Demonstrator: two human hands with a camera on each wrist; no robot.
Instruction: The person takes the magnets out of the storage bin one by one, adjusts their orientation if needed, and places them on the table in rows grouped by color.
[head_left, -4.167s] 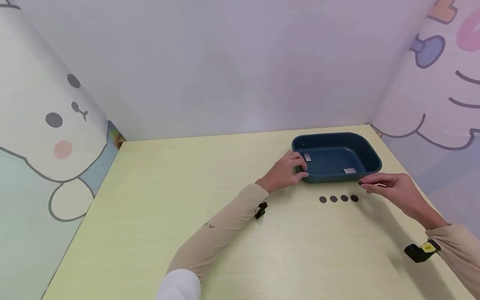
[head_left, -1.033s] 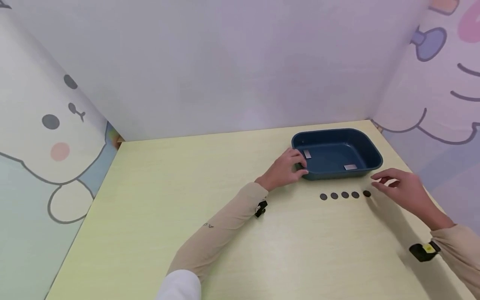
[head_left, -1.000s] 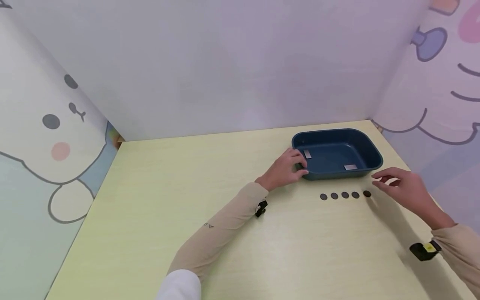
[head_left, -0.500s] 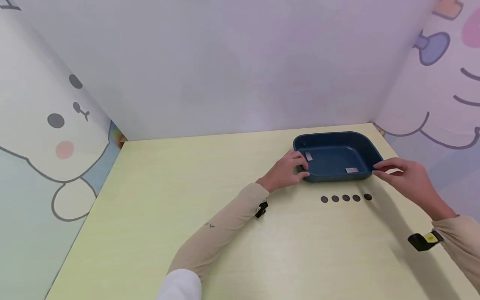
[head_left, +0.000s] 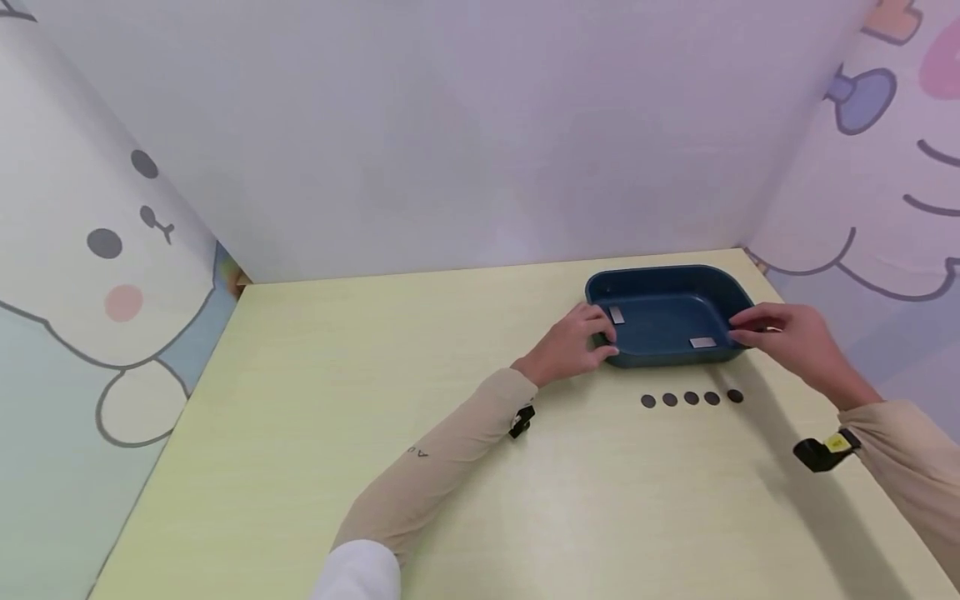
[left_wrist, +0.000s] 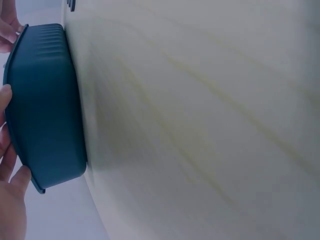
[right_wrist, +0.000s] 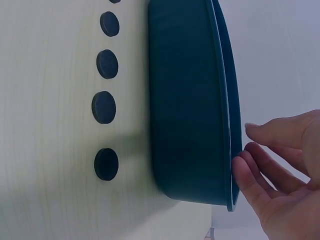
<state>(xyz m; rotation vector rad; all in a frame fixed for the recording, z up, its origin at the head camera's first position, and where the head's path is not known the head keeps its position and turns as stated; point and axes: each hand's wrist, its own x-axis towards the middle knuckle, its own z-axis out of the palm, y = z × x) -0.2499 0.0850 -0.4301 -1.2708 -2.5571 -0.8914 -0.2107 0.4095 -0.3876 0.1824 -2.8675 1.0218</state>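
A dark blue plastic tub (head_left: 652, 360) stands at the table's back right. My left hand (head_left: 568, 343) grips its left front corner, fingers over the rim and thumb outside, as the left wrist view also shows. My right hand (head_left: 791, 335) is at the right front end, fingertips reaching over the rim. In the right wrist view its fingers (right_wrist: 248, 182) are loosely bent with a gap between them, and nothing shows in them. Several flat black discs (head_left: 692, 398) lie in a row before the tub. Inside are two small silvery rectangular plates, one at the left (head_left: 617, 315), one in front (head_left: 702, 342).
The pale wooden table (head_left: 360, 375) stretches far to the left of the tub. A plain whitish wall (head_left: 480, 142) rises behind it, and cartoon-printed panels (head_left: 862, 183) flank both sides. Each wrist carries a small black camera (head_left: 825, 452).
The right hand has set a black disc at the row's right end and let go. It has then moved up and in over the tub's right rim. The left hand stays put.
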